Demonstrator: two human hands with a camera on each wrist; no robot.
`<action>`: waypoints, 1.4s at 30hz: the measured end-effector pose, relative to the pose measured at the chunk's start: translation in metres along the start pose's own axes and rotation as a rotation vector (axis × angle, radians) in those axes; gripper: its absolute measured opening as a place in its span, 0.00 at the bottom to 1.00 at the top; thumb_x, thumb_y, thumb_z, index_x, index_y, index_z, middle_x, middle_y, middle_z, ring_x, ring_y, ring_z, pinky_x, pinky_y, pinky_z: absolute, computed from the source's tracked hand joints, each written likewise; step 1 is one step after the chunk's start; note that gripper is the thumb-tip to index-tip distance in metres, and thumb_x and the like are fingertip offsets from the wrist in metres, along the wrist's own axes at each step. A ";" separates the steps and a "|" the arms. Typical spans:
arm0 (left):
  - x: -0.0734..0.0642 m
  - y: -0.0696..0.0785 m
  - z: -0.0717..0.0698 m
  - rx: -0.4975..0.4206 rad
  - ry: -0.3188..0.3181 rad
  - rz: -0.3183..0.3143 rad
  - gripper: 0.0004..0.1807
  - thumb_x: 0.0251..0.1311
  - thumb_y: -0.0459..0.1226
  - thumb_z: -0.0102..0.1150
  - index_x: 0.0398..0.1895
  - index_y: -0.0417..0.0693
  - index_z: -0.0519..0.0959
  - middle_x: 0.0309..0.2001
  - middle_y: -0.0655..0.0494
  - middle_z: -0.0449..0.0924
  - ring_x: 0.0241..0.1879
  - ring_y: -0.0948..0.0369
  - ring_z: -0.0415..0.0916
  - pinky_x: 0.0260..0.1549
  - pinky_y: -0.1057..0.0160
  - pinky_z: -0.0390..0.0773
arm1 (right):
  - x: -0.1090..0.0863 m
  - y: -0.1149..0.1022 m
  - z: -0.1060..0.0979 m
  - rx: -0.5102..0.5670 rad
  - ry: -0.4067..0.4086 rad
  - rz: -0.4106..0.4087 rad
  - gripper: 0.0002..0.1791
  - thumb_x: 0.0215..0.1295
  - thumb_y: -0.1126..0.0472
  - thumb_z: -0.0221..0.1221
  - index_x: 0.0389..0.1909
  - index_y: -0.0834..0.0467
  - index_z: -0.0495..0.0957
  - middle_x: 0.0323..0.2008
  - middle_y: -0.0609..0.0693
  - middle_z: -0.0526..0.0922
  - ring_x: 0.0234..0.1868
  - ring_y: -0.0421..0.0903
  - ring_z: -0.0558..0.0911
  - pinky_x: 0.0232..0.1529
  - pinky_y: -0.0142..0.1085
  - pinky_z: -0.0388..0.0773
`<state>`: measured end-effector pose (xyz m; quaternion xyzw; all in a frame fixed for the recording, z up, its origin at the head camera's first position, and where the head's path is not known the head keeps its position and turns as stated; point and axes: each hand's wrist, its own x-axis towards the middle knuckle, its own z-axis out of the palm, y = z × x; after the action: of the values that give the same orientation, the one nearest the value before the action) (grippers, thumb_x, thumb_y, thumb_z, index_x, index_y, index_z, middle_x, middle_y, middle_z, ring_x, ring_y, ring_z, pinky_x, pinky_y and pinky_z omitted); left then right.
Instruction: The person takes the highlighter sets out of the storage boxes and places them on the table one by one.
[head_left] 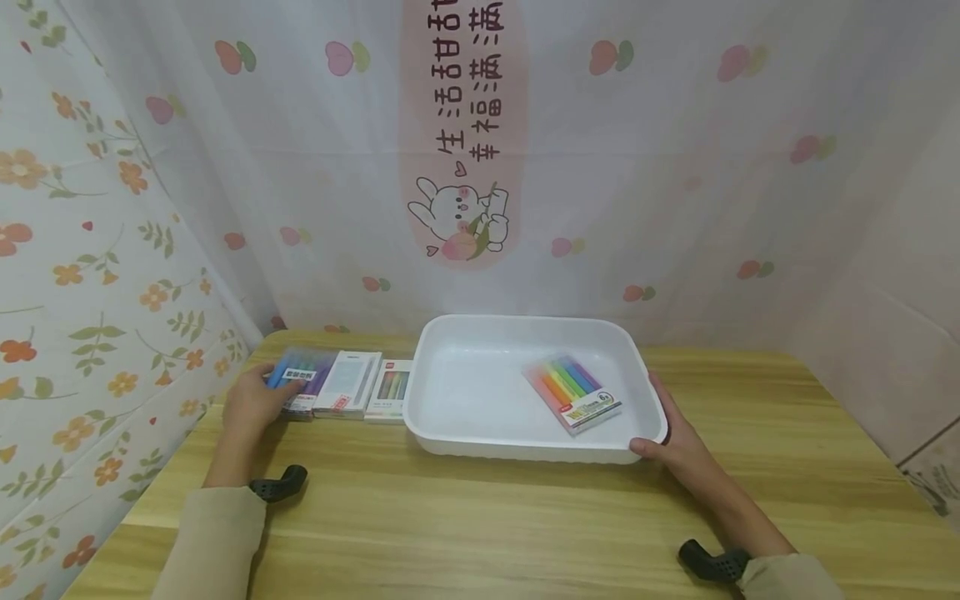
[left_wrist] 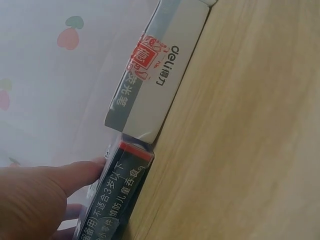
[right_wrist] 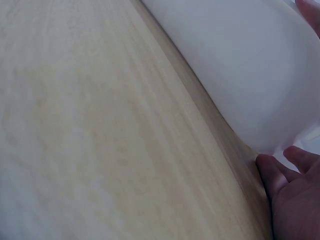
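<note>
My left hand [head_left: 253,400] grips a clear pack of blue and purple pens [head_left: 307,367] at the left of the row. In the left wrist view the thumb [left_wrist: 85,172] lies along the pack's dark printed end [left_wrist: 112,200]. My right hand [head_left: 686,450] holds the right end of a white plastic tray [head_left: 465,450], its thumb over the rim at the near corner and fingers around the outer side. In the tray, toward the right, lies a pack of rainbow-coloured pens [head_left: 573,392], set at a slant. The right wrist view shows the tray wall [right_wrist: 240,65] beside my fingers.
Between the held pack and the tray lie a white-and-grey box [head_left: 348,383] and a white box with a window showing coloured sticks [head_left: 387,392]. A wooden table [head_left: 480,533] carries everything, with a printed curtain [head_left: 637,167] behind and another [head_left: 97,292] at the left.
</note>
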<state>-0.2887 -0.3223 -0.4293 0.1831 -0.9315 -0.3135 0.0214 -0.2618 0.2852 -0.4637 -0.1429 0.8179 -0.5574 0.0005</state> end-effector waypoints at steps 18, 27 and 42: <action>0.000 -0.004 0.002 0.017 -0.010 0.025 0.44 0.69 0.52 0.55 0.73 0.25 0.58 0.70 0.24 0.62 0.68 0.30 0.62 0.66 0.35 0.66 | -0.001 0.002 0.001 0.017 -0.004 -0.012 0.58 0.63 0.63 0.66 0.82 0.51 0.35 0.78 0.66 0.50 0.57 0.28 0.73 0.54 0.18 0.71; -0.005 0.012 -0.003 -0.024 0.066 0.091 0.39 0.73 0.49 0.48 0.73 0.25 0.58 0.68 0.20 0.63 0.67 0.28 0.62 0.63 0.33 0.69 | 0.000 0.003 0.001 -0.016 0.000 0.001 0.58 0.64 0.61 0.66 0.82 0.49 0.34 0.78 0.65 0.51 0.58 0.27 0.72 0.54 0.19 0.71; -0.008 0.019 -0.002 0.061 -0.029 0.026 0.41 0.70 0.46 0.52 0.73 0.23 0.55 0.70 0.20 0.59 0.69 0.27 0.58 0.67 0.33 0.63 | 0.001 0.004 0.001 0.000 -0.007 -0.006 0.58 0.64 0.61 0.66 0.82 0.49 0.35 0.77 0.65 0.54 0.57 0.29 0.74 0.54 0.20 0.73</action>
<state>-0.2867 -0.3066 -0.4156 0.1668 -0.9432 -0.2873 0.0064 -0.2638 0.2855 -0.4670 -0.1471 0.8176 -0.5567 0.0016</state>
